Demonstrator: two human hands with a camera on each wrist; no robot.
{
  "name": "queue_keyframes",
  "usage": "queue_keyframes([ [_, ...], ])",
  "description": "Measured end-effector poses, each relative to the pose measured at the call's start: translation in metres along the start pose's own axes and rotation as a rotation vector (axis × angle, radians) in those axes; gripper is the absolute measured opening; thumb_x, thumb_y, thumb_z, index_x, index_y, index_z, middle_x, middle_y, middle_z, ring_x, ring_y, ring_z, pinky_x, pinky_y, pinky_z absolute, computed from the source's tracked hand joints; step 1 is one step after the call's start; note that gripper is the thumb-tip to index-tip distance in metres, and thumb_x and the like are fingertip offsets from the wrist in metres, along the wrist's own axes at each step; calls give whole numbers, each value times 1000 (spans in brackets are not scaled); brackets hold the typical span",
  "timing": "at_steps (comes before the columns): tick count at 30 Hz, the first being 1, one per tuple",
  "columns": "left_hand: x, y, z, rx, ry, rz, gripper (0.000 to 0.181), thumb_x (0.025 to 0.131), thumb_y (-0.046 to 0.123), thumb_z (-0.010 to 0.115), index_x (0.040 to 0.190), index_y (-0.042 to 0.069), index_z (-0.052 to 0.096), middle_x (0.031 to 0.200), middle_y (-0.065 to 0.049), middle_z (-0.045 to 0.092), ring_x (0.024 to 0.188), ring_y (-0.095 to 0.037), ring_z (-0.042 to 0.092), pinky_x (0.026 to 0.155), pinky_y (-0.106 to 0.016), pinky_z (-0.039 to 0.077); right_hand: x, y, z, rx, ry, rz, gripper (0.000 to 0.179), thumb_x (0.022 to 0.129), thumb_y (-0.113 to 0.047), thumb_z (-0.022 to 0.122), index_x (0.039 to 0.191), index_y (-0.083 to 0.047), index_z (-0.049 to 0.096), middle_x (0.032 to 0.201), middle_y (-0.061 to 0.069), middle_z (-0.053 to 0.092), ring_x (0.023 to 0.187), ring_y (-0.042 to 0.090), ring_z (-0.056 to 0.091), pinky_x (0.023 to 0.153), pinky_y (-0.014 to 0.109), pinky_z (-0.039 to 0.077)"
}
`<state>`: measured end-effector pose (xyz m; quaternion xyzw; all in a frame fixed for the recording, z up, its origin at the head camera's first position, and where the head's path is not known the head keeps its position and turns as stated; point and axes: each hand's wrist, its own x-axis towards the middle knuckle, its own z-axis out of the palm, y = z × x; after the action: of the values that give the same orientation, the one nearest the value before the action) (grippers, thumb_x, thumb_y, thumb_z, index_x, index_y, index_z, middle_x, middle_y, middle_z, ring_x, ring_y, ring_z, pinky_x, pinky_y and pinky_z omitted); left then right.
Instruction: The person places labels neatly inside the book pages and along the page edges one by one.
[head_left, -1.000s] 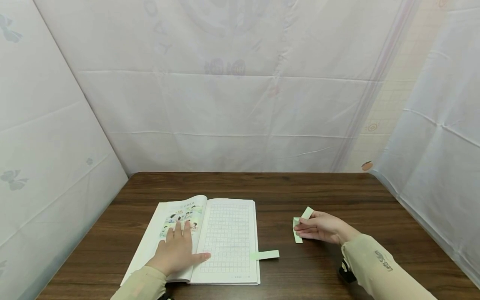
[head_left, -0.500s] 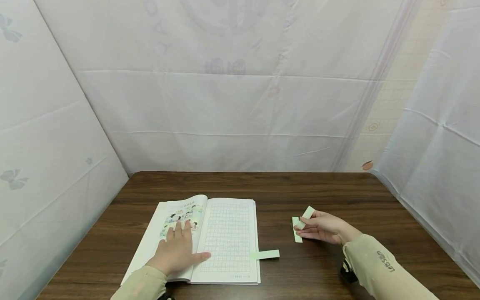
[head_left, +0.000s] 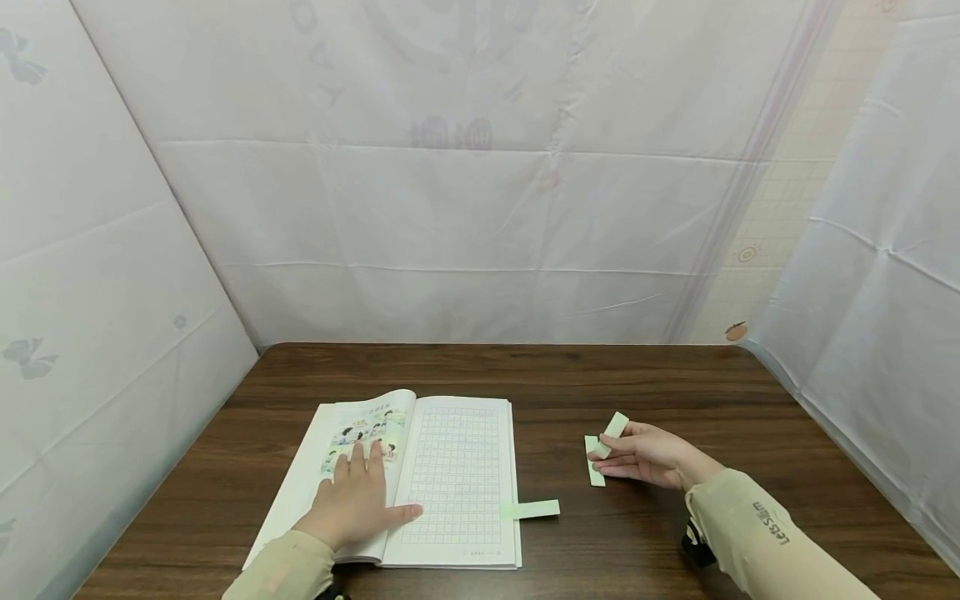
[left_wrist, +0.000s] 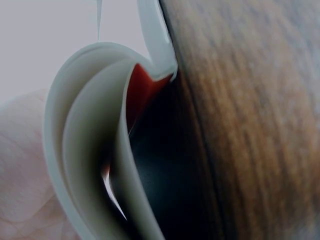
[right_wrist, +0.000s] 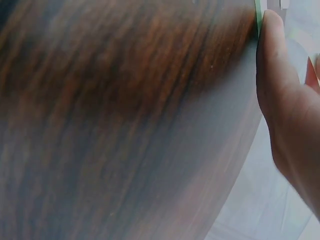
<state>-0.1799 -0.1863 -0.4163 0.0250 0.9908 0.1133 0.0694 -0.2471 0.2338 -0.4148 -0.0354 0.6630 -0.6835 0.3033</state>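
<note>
An open book (head_left: 457,467) lies on the table, a picture page at left and a grid page at right. My left hand (head_left: 356,504) rests on the left page with fingers spread and thumb across the fold. In the left wrist view the book's curled pages (left_wrist: 90,100) hide most of that hand. A pale green sticky note strip (head_left: 536,509) sticks out from the grid page's right edge. Right of the book my right hand (head_left: 648,454) pinches another sticky note strip (head_left: 616,426), tilted, over a pale green strip (head_left: 595,475) partly hidden by the fingers.
The dark wooden table (head_left: 555,375) carries everything. White printed cloth (head_left: 465,208) hangs behind it and on both sides. A dark band (head_left: 697,546) sits under the right sleeve.
The strip between my right fingers has lifted and shifted slightly, separating more from the strip below. My left hand and the book have stayed put.
</note>
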Motion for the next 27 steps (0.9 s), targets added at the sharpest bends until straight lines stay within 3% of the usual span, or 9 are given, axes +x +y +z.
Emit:
queue_keyframes([
  [5,1,0,0,4,-2,-3,124,73,73,69,149,-14,24,150,-45,23,136,-65,25,96,-75,35,4,0,8,-76,21,-27,11,100,-13,59,98,-3,56,95,8,71,91,16,73,86,30,58],
  [10,1,0,1,4,-5,-6,124,73,74,68,149,-14,24,151,-45,23,136,-65,25,97,-75,34,5,-3,21,-138,111,-37,17,97,-20,64,87,-7,60,91,4,70,87,15,73,82,30,58],
  [16,1,0,-1,-8,-14,-3,124,73,73,69,149,-14,24,151,-45,21,136,-65,23,97,-75,34,4,-8,34,-193,199,-46,22,95,-25,67,85,-7,59,90,4,68,81,13,72,78,29,59],
  [23,0,0,-1,-8,-14,-6,124,73,73,69,149,-14,24,151,-45,21,136,-65,23,97,-75,33,6,-9,46,-175,228,-67,24,95,-25,67,82,-9,56,70,-1,66,67,12,70,67,27,59],
  [27,0,0,-2,-4,-11,-6,124,74,73,69,149,-14,24,151,-45,22,136,-65,24,97,-75,34,9,-9,52,-144,208,-81,22,96,-24,66,86,-6,56,70,1,70,66,12,71,66,27,59],
])
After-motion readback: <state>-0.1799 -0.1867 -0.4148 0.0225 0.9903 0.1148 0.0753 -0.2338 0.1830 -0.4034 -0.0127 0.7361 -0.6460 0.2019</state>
